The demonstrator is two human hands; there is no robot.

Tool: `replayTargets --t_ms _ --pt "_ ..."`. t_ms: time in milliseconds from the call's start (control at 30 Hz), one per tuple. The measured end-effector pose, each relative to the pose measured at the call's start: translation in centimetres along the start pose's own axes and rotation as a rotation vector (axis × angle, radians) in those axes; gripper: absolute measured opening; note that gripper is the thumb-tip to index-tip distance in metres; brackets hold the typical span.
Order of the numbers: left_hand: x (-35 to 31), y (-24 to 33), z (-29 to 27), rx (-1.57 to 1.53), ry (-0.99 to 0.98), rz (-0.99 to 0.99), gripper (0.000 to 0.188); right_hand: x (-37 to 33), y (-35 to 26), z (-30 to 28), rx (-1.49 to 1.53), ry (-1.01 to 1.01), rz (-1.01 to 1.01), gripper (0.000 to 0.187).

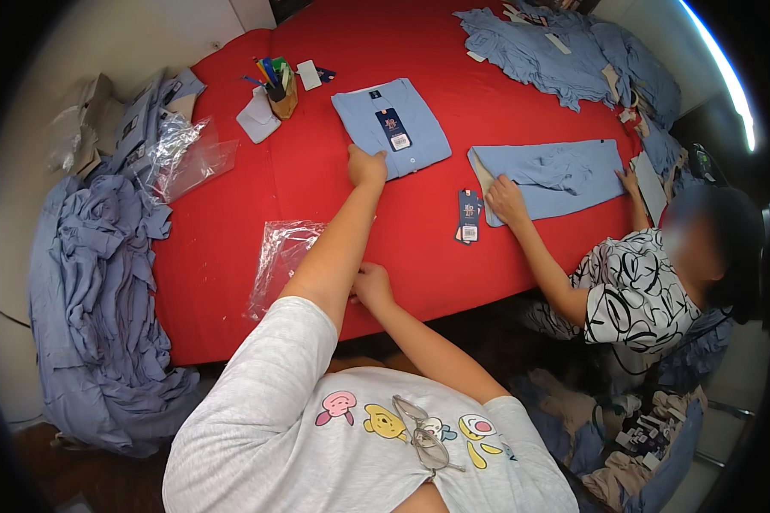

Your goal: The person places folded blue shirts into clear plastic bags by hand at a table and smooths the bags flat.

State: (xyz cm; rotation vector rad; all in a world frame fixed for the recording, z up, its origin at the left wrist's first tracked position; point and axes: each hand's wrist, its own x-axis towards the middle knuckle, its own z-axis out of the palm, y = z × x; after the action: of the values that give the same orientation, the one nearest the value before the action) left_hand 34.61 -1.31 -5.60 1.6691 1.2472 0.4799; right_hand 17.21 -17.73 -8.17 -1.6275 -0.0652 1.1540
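My left hand (368, 167) reaches across the red table and grips the near left edge of a folded light-blue shirt (428, 137). A dark hang tag (393, 130) lies on the shirt's front. Closer to me, my right hand (373, 285) is low over the table with its fingers curled. My left forearm partly covers those fingers, so what they hold, if anything, is hidden. Just left of that forearm lies a clear plastic bag (274, 256), flat on the cloth.
At right a co-worker's hands (506, 201) rest on another blue garment (565, 175), beside loose tags (468, 215). A pen holder (282, 94) stands at the back left. Shirts pile up at the left (103, 282) and far right (530, 51). Packaged shirts (141, 120) sit back left.
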Motion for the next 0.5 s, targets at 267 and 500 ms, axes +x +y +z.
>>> replayTargets --t_ms 267,500 --pt "-0.5 -7.8 -9.6 0.135 -0.171 0.184 0.057 -2.1 0.6 0.7 -0.98 -0.097 -0.671 0.035" --pt "-6.3 -18.1 -21.7 0.136 -0.284 0.117 0.057 -4.5 2.6 6.5 -1.448 -0.542 -1.195 0.096"
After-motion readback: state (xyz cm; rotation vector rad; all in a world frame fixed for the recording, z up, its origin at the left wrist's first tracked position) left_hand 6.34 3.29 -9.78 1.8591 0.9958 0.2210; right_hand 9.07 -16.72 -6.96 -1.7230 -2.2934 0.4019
